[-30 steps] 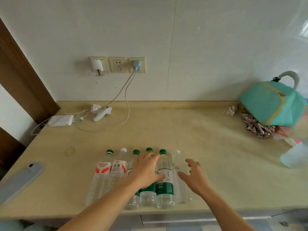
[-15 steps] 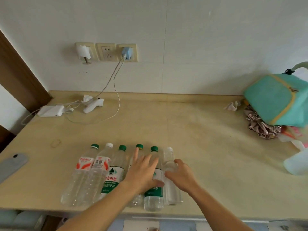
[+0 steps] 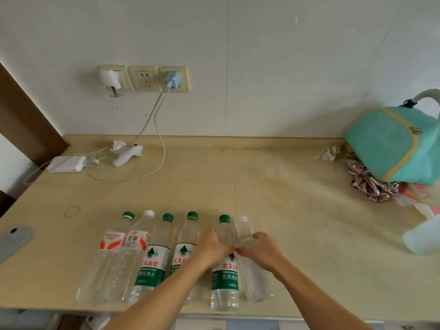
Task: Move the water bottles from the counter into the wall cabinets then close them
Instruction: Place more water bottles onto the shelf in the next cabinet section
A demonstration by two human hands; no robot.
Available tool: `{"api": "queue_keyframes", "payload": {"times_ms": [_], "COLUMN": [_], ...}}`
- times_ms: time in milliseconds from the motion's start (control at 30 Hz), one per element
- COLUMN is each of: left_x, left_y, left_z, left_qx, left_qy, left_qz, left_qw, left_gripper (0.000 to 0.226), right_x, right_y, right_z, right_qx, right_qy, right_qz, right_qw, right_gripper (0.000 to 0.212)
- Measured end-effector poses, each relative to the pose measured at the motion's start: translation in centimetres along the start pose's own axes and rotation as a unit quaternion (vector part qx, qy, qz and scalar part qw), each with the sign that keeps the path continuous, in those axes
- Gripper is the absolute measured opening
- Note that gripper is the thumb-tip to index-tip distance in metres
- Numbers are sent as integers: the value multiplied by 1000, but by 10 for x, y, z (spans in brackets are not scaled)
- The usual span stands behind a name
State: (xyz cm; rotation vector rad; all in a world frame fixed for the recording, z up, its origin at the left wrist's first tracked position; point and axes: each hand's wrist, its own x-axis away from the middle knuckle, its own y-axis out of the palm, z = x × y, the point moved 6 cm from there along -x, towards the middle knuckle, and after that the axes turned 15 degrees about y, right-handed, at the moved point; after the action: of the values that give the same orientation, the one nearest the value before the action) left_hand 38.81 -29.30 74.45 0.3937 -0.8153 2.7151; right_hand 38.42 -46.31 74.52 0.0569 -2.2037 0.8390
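Several clear water bottles stand in a row near the front edge of the beige counter (image 3: 273,186). My left hand (image 3: 210,248) grips a green-labelled, green-capped bottle (image 3: 225,279), second from the right. My right hand (image 3: 263,252) grips the unlabelled clear bottle (image 3: 253,282) at the right end. To their left stand two more green-labelled bottles (image 3: 152,263) (image 3: 185,244) and two red-labelled bottles (image 3: 112,253) (image 3: 133,248). No wall cabinet is in view.
A teal bag (image 3: 395,141) lies on crumpled cloth at the back right, with a pale plastic container (image 3: 423,236) in front of it. Chargers and cables (image 3: 69,163) lie at the back left under wall sockets (image 3: 145,78). A grey object (image 3: 13,236) rests at the left edge.
Both hands have closed round the two rightmost bottles; before, the fingers were spread above them. The green-labelled bottle now stands apart from its left neighbour. The camera has tilted slightly.
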Motion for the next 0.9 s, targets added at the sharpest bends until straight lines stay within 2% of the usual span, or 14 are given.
{"api": "queue_keyframes", "payload": {"times_ms": [100,167,267,367,433,500,600,800,900], "left_x": [0,3,4,1,0,2,3,0,-2], "left_y": [-3,-4,-11,-23,-31,-35,-38,-36,-36], "left_z": [-4,-4,5,22,36,49,57,49,49], "left_qx": [59,83,87,84,53,23,-26,-56,-60], "left_qy": [-8,-4,54,133,195,252,311,321,324], "left_qz": [4,7,31,79,111,132,163,179,159], "left_qw": [998,997,994,984,973,959,936,928,931], "left_gripper": [41,48,53,69,77,82,83,81,83], "right_x": [0,2,4,7,11,18,27,26,24], "right_y": [1,0,-8,-27,-42,-52,-56,-51,-48], "right_z": [1,3,0,-11,-17,-21,-23,-12,-6], "right_qx": [-52,-108,-172,-210,-216,-205,-197,-179,-179], "right_qy": [28,39,16,-51,-101,-146,-201,-217,-212], "right_qz": [-45,-71,-74,-28,29,82,121,151,157], "right_qw": [997,991,982,976,971,964,952,948,948], "right_gripper": [40,46,58,65,68,67,66,63,62]}}
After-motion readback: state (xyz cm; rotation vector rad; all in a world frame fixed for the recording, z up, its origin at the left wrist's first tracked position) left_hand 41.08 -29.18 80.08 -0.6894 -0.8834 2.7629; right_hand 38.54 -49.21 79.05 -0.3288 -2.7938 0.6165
